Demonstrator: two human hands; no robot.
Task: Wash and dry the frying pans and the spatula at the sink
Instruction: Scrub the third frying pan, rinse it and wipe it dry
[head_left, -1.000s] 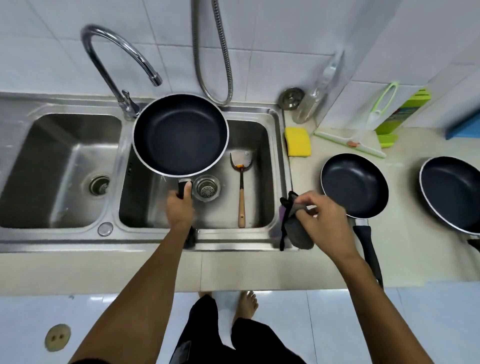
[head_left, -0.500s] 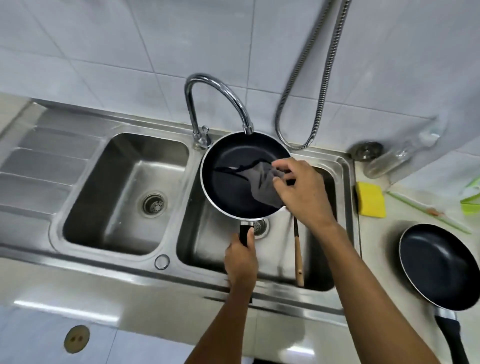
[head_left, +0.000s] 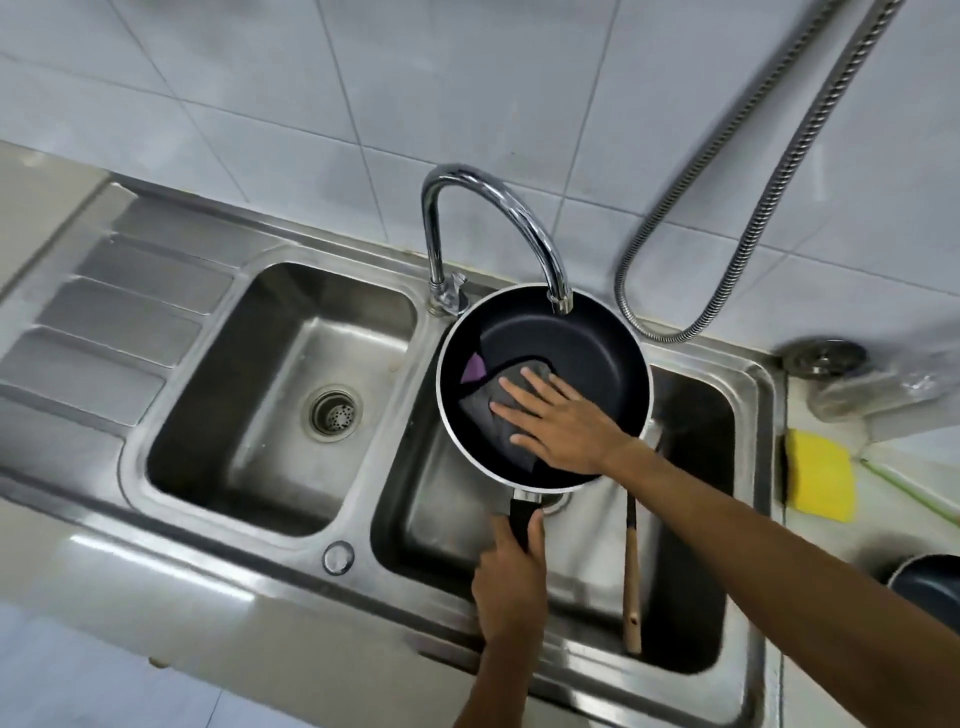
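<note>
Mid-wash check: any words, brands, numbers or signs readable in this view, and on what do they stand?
None can be read in this view.
On the black non-stick frying pan: no mark shows.
On the clear bottle at the right edge: too blurred to tell.
On the yellow sponge, grey cloth and steel sink: nothing.

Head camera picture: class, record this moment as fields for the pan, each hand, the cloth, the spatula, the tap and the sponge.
Pan: held over the right basin, beneath the tap's spout
Left hand: grips the pan's black handle
Right hand: fingers straight, pressing the cloth into the pan
Cloth: grey, inside the pan
Spatula: lying in the right basin, wooden handle nearest the camera
Tap: no running water visible
Sponge: yellow, right of the right basin
</note>
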